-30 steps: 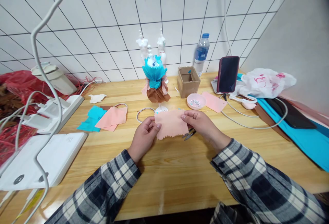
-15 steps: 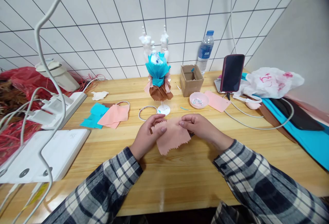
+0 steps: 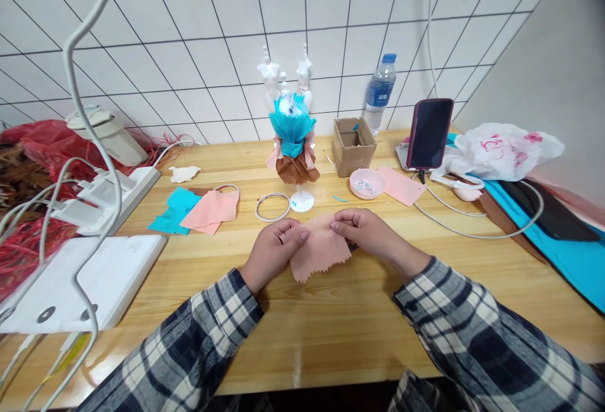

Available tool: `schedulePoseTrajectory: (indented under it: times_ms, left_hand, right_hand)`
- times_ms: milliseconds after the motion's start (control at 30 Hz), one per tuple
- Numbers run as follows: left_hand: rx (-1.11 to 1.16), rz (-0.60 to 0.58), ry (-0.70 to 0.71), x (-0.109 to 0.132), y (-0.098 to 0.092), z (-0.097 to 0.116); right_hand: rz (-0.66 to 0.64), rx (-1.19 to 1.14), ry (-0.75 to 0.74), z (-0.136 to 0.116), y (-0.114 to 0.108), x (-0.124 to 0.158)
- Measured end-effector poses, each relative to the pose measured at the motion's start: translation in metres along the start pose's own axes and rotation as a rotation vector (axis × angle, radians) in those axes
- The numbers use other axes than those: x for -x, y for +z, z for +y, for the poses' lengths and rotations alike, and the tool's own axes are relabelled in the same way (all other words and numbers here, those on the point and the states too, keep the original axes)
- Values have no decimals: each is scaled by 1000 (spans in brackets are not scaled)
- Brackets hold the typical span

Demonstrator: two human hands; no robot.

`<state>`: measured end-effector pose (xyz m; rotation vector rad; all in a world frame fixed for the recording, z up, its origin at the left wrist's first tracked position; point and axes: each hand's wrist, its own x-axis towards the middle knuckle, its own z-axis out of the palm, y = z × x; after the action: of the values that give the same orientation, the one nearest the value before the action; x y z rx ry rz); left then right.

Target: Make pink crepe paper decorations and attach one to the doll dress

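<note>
Between my two hands a piece of pink crepe paper with zigzag-cut edges hangs over the table. My left hand pinches its left side, thumb on top. Its upper right corner is gripped between thumb and fingers of my right hand. Something dark shows just under the right hand, too hidden to name. Beyond the hands stands a small mannequin dressed in blue, brown and pink crinkled paper, on a white round base. A thin ring lies to the left of that base.
Blue paper and pink paper pieces lie left. Behind are a cardboard box, a bowl of beads, a water bottle and a propped phone. Cables and a white power strip crowd the left side.
My left thumb and fingers have closed a little more on the paper's left edge. The right hand keeps its hold, and the view has shifted slightly.
</note>
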<state>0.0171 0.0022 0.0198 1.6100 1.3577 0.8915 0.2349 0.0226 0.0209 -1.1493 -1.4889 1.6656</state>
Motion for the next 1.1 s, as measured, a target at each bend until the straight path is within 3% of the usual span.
schedulePoseTrajectory:
  times_ms: [167, 300, 1100]
  left_hand:
    - [224, -41, -44, -1, 2, -2]
    - [394, -139, -48, -3, 6, -4]
    - [294, -289, -55, -2, 1, -3]
  right_hand:
    - [101, 50, -48, 3, -2, -3]
    - [201, -21, -105, 4, -2, -5]
    - [209, -14, -108, 2, 2, -2]
